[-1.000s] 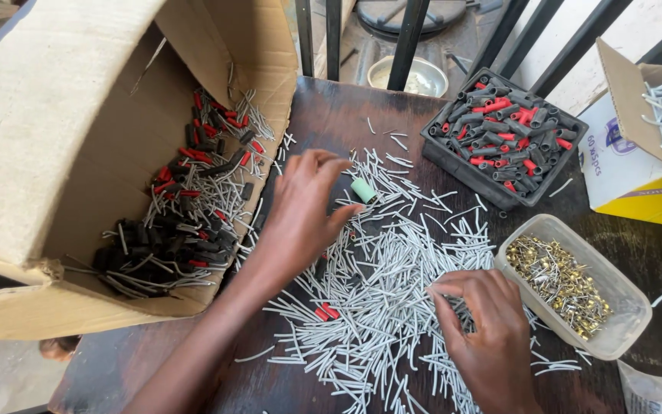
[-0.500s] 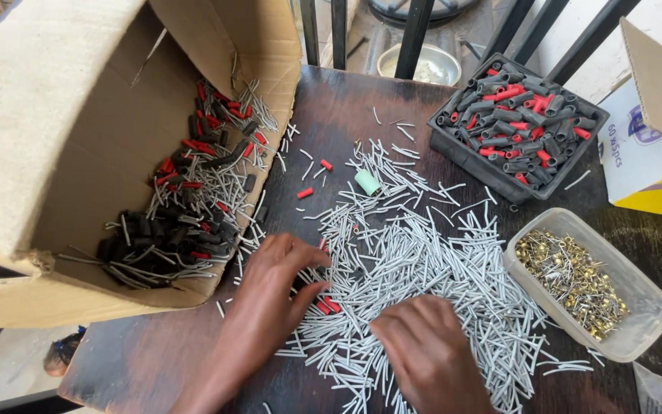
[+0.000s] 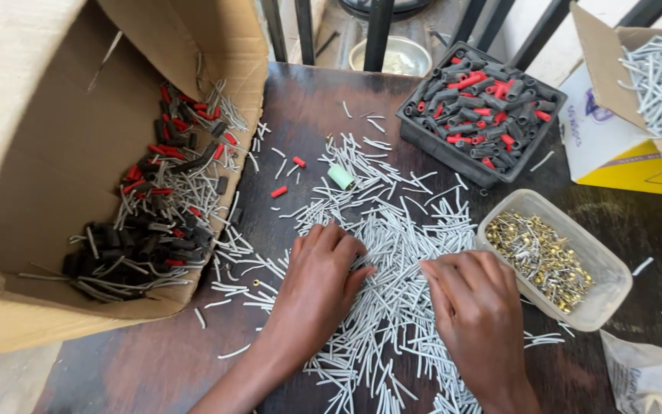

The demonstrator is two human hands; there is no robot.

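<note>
I am pressing both palms down into a loose heap of thin grey tube pieces (image 3: 392, 253); they are lying short, straight and matt, crossing one another like spilled matchsticks on the dark, scuffed wooden table (image 3: 637, 222); the heap is sitting in the middle of the table, spreading from a small pale green cylinder (image 3: 340, 176) down to the near edge. My left hand (image 3: 317, 280) is lying flat on the left side of the heap, fingers spread and open, gripping nothing; my right hand (image 3: 475, 307) is resting just beside it on the right side, fingers curled slightly downwards onto the tubes; I cannot tell whether it is pinching any.

A large cardboard box (image 3: 47, 153) is lying on its side to my left, holding black and red sleeves (image 3: 155, 215) mixed with grey pieces; a few red bits (image 3: 279, 192) are lying loose on the wood. A black square tray (image 3: 478, 111) of similar sleeves is standing at the far right; a clear plastic tub (image 3: 599, 299) of small brass-coloured metal parts (image 3: 538, 249) is sitting just beside my right hand.
</note>
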